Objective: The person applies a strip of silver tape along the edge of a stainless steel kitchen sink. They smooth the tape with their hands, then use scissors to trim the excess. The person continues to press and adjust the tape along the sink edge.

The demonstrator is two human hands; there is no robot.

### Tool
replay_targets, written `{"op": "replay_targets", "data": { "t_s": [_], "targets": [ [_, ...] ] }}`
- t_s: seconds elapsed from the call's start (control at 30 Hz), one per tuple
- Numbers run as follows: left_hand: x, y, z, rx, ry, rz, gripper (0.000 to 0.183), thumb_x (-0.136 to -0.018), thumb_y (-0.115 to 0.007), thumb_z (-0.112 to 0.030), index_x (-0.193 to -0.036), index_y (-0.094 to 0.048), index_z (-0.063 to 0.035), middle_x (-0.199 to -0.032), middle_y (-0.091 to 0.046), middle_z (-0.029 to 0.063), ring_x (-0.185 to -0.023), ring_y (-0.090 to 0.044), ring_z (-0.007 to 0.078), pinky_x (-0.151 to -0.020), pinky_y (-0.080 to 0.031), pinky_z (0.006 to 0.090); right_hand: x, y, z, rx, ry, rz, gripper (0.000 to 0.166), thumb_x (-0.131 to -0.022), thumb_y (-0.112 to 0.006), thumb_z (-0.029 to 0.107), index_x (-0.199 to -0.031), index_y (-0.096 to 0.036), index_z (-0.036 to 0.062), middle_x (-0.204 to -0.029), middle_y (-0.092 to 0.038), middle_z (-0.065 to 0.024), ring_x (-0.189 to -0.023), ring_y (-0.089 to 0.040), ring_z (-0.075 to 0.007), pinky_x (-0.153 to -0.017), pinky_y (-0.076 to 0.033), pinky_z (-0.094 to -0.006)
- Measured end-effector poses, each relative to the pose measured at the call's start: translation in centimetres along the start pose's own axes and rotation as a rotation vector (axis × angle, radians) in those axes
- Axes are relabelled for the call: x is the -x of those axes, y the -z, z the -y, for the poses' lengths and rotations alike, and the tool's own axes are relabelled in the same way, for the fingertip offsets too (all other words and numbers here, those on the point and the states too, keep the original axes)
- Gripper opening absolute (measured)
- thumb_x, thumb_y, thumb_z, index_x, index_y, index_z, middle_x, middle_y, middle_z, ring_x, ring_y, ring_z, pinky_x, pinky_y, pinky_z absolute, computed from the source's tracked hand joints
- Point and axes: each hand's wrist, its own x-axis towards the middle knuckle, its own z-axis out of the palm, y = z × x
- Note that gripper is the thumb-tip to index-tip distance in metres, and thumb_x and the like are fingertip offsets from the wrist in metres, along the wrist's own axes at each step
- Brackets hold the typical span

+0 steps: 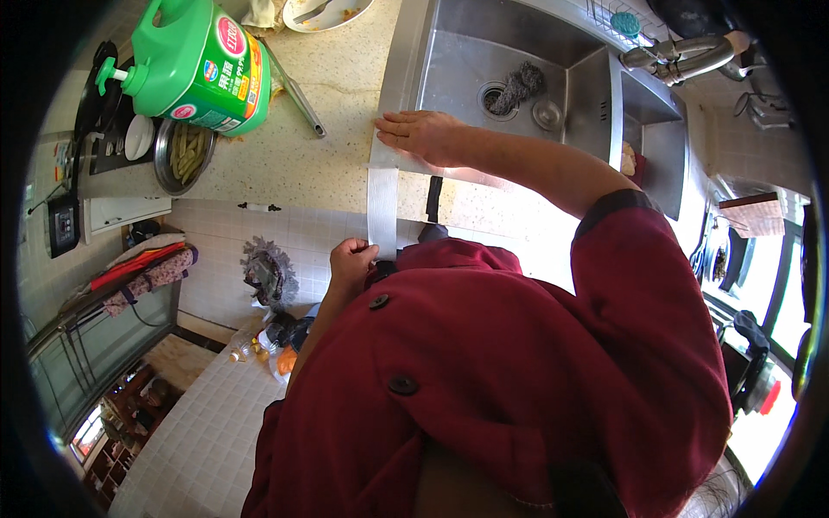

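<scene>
A wide strip of whitish tape (pixel 382 210) runs from the near left corner of the stainless steel sink (pixel 396 84) down over the edge of the speckled countertop (pixel 304 175). Its lower end is pinched in my left hand (pixel 350 262), between thumb and curled fingers, in front of the counter. My right hand (pixel 421 137) lies flat on the sink's corner rim, fingers extended to the left and close together. Beneath that palm, the tape's upper end is hidden. To the right of the tape, a short black strip (pixel 434 197) crosses the counter's front edge.
A green pump jug (pixel 194 71), a metal tube (pixel 301 100) and a steel bowl of green pods (pixel 184 155) stand left. Behind is a plate with a fork (pixel 327 13). A wire scrubber (pixel 521 84) lies in the sink near a strainer (pixel 547 114). The faucet (pixel 686 58) is right.
</scene>
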Motion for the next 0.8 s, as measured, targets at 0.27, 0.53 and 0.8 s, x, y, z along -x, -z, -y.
{"op": "replay_targets", "data": {
  "t_s": [0.27,0.53,0.8],
  "targets": [
    [-0.4,0.7,0.7,-0.011,-0.083,-0.027,0.013,-0.077,-0.071,-0.006,-0.084,-0.064,0.0019,-0.073,-0.064,0.0063,-0.061,-0.058,0.0131,-0.053,-0.049,0.0284,0.5,0.2,0.3,-0.021,0.001,-0.038,0.059,-0.09,-0.05,0.004,-0.147,-0.035,0.0077,-0.159,-0.023,-0.0073,-0.146,-0.025,-0.0242,-0.119,-0.027,-0.0345],
    [-1.3,2.4,2.3,-0.269,-0.269,-0.118,0.018,-0.074,-0.072,-0.011,-0.088,-0.067,0.0007,-0.076,-0.068,0.008,-0.07,-0.065,0.0181,-0.062,-0.052,0.0321,0.5,1.0,0.6,-0.013,-0.012,0.04,0.06,-0.09,-0.051,0.004,-0.147,-0.036,0.009,-0.16,-0.022,-0.0052,-0.146,-0.024,-0.0225,-0.12,-0.025,-0.0327],
    [-0.3,2.2,-7.0,-0.777,-0.792,-0.533,0.038,-0.07,-0.073,-0.013,-0.106,-0.063,-0.0061,-0.109,-0.064,0.0155,-0.103,-0.06,0.0362,-0.087,-0.048,0.0439,0.5,0.7,0.6,0.004,-0.021,0.001,0.057,-0.091,-0.051,0.008,-0.146,-0.039,0.0102,-0.159,-0.024,-0.0039,-0.146,-0.025,-0.022,-0.119,-0.026,-0.0325]
  ]
}}
